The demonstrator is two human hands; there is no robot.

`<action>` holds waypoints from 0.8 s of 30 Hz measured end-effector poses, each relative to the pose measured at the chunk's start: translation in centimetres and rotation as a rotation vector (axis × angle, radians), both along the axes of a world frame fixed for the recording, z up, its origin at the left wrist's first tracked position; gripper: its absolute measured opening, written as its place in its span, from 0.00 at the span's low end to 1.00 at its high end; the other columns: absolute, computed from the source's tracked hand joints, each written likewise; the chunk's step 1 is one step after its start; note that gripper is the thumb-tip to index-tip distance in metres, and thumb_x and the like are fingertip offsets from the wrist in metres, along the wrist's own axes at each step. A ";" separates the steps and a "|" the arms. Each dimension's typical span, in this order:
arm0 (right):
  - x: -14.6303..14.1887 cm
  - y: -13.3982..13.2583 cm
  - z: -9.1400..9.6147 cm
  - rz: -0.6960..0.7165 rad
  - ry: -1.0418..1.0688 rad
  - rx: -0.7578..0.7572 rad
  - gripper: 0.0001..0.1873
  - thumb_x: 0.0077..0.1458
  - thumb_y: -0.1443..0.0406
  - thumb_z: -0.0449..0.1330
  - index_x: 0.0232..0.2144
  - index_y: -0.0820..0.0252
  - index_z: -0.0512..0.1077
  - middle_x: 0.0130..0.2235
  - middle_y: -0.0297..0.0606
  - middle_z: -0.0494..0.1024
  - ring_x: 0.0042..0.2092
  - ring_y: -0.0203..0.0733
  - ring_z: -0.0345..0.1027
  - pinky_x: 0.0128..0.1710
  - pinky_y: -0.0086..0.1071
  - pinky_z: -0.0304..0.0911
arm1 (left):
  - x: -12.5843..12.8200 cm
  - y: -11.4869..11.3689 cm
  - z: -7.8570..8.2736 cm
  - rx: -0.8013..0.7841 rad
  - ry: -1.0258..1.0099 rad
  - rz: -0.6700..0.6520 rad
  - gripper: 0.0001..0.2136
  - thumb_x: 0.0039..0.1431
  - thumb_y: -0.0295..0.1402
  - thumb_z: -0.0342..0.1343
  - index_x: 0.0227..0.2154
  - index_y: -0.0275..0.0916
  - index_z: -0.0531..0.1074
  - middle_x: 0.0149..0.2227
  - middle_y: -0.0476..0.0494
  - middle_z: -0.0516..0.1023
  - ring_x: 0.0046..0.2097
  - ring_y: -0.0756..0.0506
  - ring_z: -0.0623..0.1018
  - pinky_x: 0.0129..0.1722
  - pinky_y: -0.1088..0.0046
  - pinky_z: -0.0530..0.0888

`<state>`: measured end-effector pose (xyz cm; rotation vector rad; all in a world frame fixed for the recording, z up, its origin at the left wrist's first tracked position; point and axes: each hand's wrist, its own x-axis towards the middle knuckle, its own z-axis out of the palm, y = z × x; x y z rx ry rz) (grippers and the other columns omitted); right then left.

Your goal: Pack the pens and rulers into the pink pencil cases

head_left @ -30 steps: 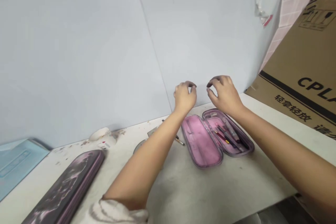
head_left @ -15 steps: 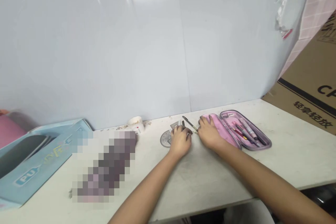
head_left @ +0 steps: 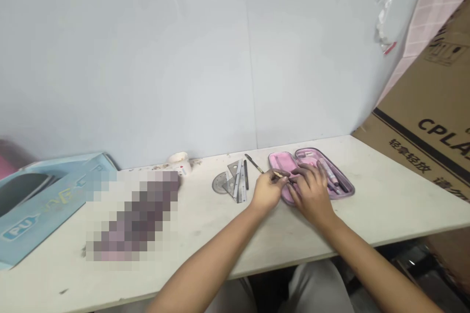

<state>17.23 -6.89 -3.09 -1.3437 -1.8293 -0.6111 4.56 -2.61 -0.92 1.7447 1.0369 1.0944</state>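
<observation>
The white table (head_left: 389,205) is holding an open pink pencil case (head_left: 281,166). The right hand (head_left: 312,193) is curving half-closed over the case, its fingers (head_left: 304,171) touching it, while the left hand (head_left: 268,191) is pinching what looks like a slim pen (head_left: 279,174).

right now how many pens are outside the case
2. The held pen is in the left hand, reaching over the edge of the case. The dark pen lies beside the ruler. Others could be hidden under the right hand.
</observation>
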 end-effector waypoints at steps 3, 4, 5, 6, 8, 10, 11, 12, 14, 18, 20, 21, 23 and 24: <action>3.1 -0.5 -0.6 -0.082 0.026 0.004 0.07 0.55 0.63 0.50 0.32 0.59 0.67 0.43 0.43 0.71 0.53 0.47 0.57 0.58 0.50 0.39 | 3.0 0.1 -0.2 -0.054 -0.005 -0.130 0.15 0.53 0.26 0.50 0.45 0.34 0.68 0.42 0.39 0.76 0.43 0.48 0.75 0.46 0.72 0.70; 4.1 -0.4 -0.9 -0.127 0.042 0.006 0.08 0.55 0.63 0.50 0.32 0.59 0.67 0.43 0.44 0.71 0.53 0.47 0.57 0.58 0.50 0.40 | 3.9 0.2 -0.3 -0.053 0.029 -0.166 0.18 0.53 0.27 0.50 0.49 0.34 0.64 0.43 0.38 0.75 0.44 0.48 0.74 0.46 0.72 0.69; 5.2 -0.2 -1.2 -0.181 0.058 0.007 0.08 0.55 0.62 0.50 0.32 0.59 0.67 0.42 0.44 0.71 0.53 0.48 0.57 0.57 0.50 0.40 | 4.7 0.3 -0.4 -0.026 0.096 -0.194 0.21 0.53 0.28 0.51 0.51 0.33 0.61 0.45 0.38 0.74 0.46 0.47 0.74 0.48 0.70 0.68; 6.3 0.0 -1.6 -0.243 0.073 0.005 0.09 0.54 0.62 0.51 0.32 0.60 0.68 0.42 0.45 0.71 0.52 0.49 0.57 0.57 0.51 0.40 | 5.5 0.4 -0.5 0.028 0.195 -0.207 0.23 0.53 0.31 0.52 0.53 0.34 0.59 0.47 0.37 0.73 0.48 0.45 0.72 0.50 0.68 0.67; 8.2 0.6 -2.3 -0.379 0.095 -0.024 0.11 0.53 0.60 0.51 0.32 0.62 0.69 0.41 0.47 0.70 0.50 0.51 0.56 0.55 0.52 0.40 | 6.7 0.6 -0.9 0.182 0.453 -0.202 0.25 0.51 0.36 0.53 0.53 0.35 0.61 0.50 0.36 0.70 0.52 0.40 0.68 0.53 0.62 0.64; 9.7 1.1 -2.9 -0.504 0.100 -0.093 0.14 0.52 0.59 0.51 0.32 0.64 0.70 0.40 0.49 0.69 0.48 0.53 0.56 0.53 0.53 0.42 | 7.6 0.8 -1.3 0.308 0.679 -0.188 0.23 0.52 0.39 0.52 0.50 0.36 0.64 0.51 0.36 0.69 0.53 0.37 0.65 0.53 0.57 0.61; 10.2 1.2 -3.2 -0.552 0.098 -0.142 0.16 0.52 0.58 0.51 0.32 0.65 0.70 0.40 0.51 0.69 0.47 0.53 0.56 0.52 0.52 0.43 | 7.8 0.9 -1.6 0.344 0.749 -0.183 0.21 0.53 0.40 0.50 0.49 0.37 0.65 0.50 0.37 0.69 0.53 0.37 0.65 0.53 0.57 0.61; 10.5 1.2 -3.4 -0.589 0.097 -0.189 0.17 0.52 0.58 0.51 0.32 0.66 0.71 0.39 0.51 0.69 0.46 0.53 0.56 0.51 0.51 0.45 | 7.9 0.9 -1.7 0.365 0.787 -0.180 0.20 0.54 0.40 0.49 0.48 0.38 0.66 0.50 0.38 0.69 0.53 0.38 0.65 0.52 0.58 0.61; 10.7 1.1 -3.5 -0.621 0.087 -0.247 0.18 0.52 0.57 0.50 0.32 0.66 0.72 0.38 0.52 0.68 0.44 0.53 0.56 0.49 0.50 0.48 | 7.7 1.1 -1.9 0.388 0.795 -0.169 0.18 0.56 0.40 0.46 0.48 0.40 0.67 0.49 0.40 0.70 0.52 0.40 0.66 0.52 0.60 0.62; 9.9 1.0 -3.0 -0.536 0.030 -0.218 0.17 0.53 0.57 0.50 0.33 0.64 0.72 0.41 0.51 0.67 0.47 0.54 0.55 0.49 0.49 0.48 | 5.1 1.8 -1.1 0.383 0.715 -0.103 0.16 0.56 0.39 0.46 0.45 0.41 0.69 0.47 0.42 0.72 0.51 0.41 0.67 0.52 0.62 0.62; 8.7 1.4 -2.3 -0.461 0.000 -0.209 0.16 0.53 0.59 0.50 0.34 0.63 0.72 0.42 0.50 0.67 0.48 0.54 0.54 0.48 0.48 0.49 | 2.8 2.5 -0.5 0.373 0.679 -0.047 0.15 0.57 0.37 0.46 0.44 0.40 0.70 0.46 0.42 0.72 0.50 0.42 0.68 0.51 0.64 0.63; 7.8 1.8 -1.9 -0.427 -0.013 -0.217 0.16 0.54 0.59 0.49 0.34 0.63 0.72 0.42 0.50 0.67 0.48 0.54 0.54 0.47 0.47 0.51 | 1.4 3.0 -0.3 0.368 0.667 -0.011 0.15 0.57 0.36 0.46 0.44 0.39 0.70 0.45 0.41 0.73 0.49 0.43 0.68 0.51 0.65 0.63; 5.6 2.7 -0.9 -0.366 -0.038 -0.248 0.16 0.54 0.60 0.49 0.36 0.64 0.72 0.42 0.50 0.67 0.47 0.54 0.55 0.45 0.45 0.53 | -1.4 3.9 -0.3 0.362 0.661 0.078 0.15 0.57 0.35 0.45 0.43 0.38 0.70 0.45 0.41 0.73 0.49 0.43 0.69 0.51 0.65 0.63; 4.2 3.2 -0.5 -0.332 -0.054 -0.265 0.16 0.54 0.60 0.48 0.36 0.64 0.72 0.43 0.51 0.67 0.47 0.54 0.55 0.45 0.45 0.53 | -2.9 4.3 -0.4 0.363 0.670 0.131 0.15 0.57 0.35 0.45 0.44 0.38 0.70 0.45 0.41 0.73 0.49 0.43 0.69 0.51 0.65 0.63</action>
